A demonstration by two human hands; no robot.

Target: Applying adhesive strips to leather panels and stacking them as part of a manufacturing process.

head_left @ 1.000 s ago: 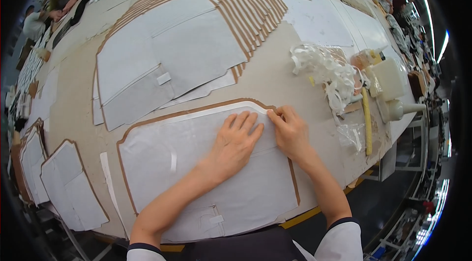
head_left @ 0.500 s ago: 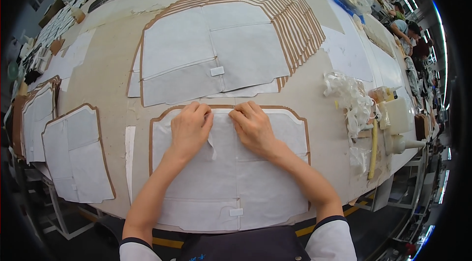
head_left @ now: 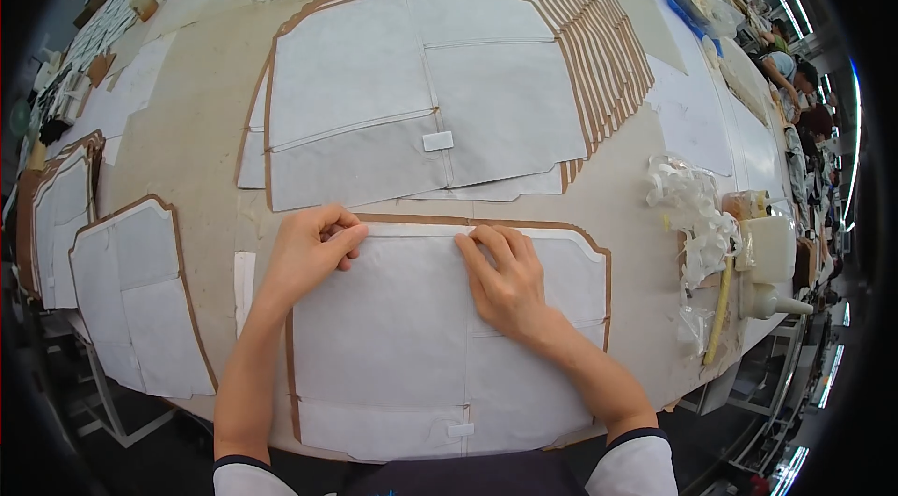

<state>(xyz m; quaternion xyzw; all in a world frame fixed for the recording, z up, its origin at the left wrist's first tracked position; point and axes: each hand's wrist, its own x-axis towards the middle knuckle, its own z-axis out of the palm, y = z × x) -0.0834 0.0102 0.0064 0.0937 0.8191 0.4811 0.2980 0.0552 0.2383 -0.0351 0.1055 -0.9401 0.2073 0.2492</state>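
A light grey panel (head_left: 393, 328) with a brown border lies flat before me, a small white label (head_left: 460, 430) near its lower edge. Along its far edge runs a narrow white strip (head_left: 412, 230). My left hand (head_left: 313, 253) is closed in a pinch at the strip's left end, near the panel's far left corner. My right hand (head_left: 507, 276) rests on the panel, its fingertips pressing on the strip near the middle of the edge. Its fingers are bent and slightly apart. The left hand and wrist hide the panel's far left corner.
Beyond lies a fanned stack of similar panels (head_left: 505, 94). More panels (head_left: 140, 290) lie at the left table edge. To the right are crumpled white strips (head_left: 692, 206), a white squeeze bottle (head_left: 772, 248) and a yellow stick (head_left: 718, 314). People work at the far sides.
My left hand has moved left along the far edge, drawing the hanging strip out straight. My right hand has shifted slightly right and nearer, its fingers spreading from a pinch. The view has shifted slightly.
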